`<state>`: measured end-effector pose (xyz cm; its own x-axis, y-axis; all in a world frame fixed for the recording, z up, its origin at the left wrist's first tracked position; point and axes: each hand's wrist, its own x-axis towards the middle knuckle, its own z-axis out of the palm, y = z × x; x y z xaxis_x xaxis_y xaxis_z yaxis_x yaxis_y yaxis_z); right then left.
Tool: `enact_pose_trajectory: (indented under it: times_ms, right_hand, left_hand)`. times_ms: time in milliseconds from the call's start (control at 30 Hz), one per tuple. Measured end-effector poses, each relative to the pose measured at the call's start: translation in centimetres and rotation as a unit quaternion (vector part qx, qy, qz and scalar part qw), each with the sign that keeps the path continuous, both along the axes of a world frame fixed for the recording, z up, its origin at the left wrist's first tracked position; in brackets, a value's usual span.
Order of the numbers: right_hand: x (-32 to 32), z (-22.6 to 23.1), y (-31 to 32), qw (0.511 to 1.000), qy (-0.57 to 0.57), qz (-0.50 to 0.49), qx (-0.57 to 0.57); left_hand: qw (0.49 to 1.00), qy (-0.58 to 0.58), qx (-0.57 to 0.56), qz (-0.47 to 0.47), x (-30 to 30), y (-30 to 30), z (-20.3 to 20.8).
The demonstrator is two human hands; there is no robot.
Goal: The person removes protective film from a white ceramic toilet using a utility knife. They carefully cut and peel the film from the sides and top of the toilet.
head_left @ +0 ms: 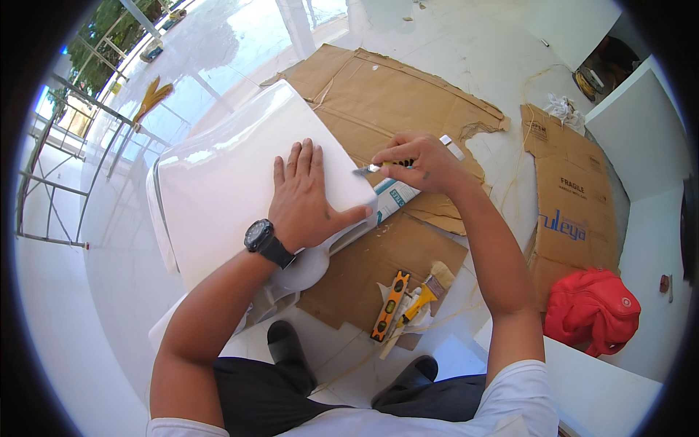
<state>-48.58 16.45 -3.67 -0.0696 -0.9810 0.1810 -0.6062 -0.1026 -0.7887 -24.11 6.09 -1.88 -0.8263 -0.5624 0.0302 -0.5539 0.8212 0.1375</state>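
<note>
My left hand (304,200) lies flat, fingers outstretched, on a large glossy white ceramic-looking piece (226,175) with rounded edges. Its exact kind I cannot tell. Just across from it, my right hand (421,162) is closed around a small bladed tool (397,164) with a yellow-and-black handle. The tool's flat metal blade meets or nearly meets the white piece's right edge. Beneath my right hand lies a white-and-teal tube (397,202), partly hidden by the hand and the white piece.
Flattened cardboard (408,91) spreads under and beyond the work. Near my feet lie an orange spirit level (391,306) and a yellow-handled paintbrush (422,300). A red bag (591,312) sits at right by more cardboard (575,189). Metal scaffolding (54,189) stands far left.
</note>
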Motion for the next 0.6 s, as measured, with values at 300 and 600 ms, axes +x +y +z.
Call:
enact_pose_trajectory:
  times_ms: [300, 600]
  right_hand:
    - [0.0, 1.5, -2.6, 0.991, 0.122, 0.04, -0.039]
    - [-1.0, 1.5, -1.3, 0.99, 0.088, 0.101, -0.034]
  left_hand:
    - [0.999, 0.019, 0.015, 0.024, 0.0, 0.4, 0.5]
    - [0.998, 0.044, 0.019, 0.043, 0.1, 0.8, 0.9]
